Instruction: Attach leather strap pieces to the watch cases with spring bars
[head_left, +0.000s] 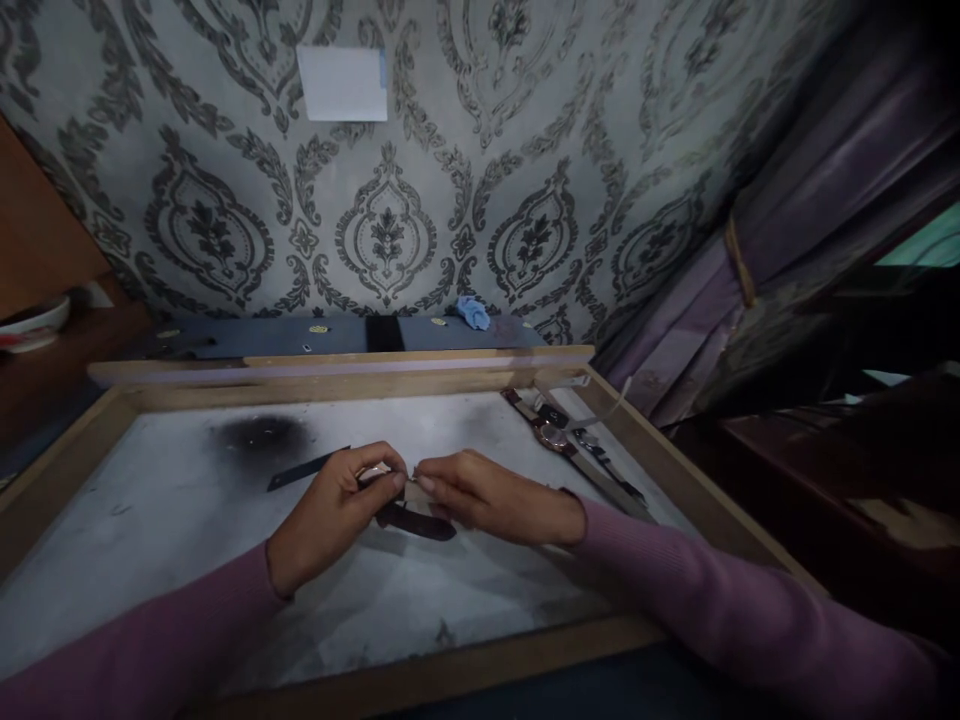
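Note:
My left hand [346,500] is closed around the case of a wristwatch [373,472], thumb and fingertips pinching its edge. A dark strap [418,522] hangs from the watch and curves to the right below my hands. My right hand [480,490] meets the left at the watch, its thumb and index finger pressed together at the strap end; what lies between those fingertips is too small to make out. Just left of my left hand, a flat dark strip [304,468] lies on the white surface, partly behind the hand.
A wood-rimmed tray [360,378] with a white, stained bottom surrounds the work. At its far right lie a brown-strapped watch [553,434] and a smaller dark watch [589,440]. Behind the rim rests a crumpled blue cloth [473,313]. A bowl [34,325] stands at the far left.

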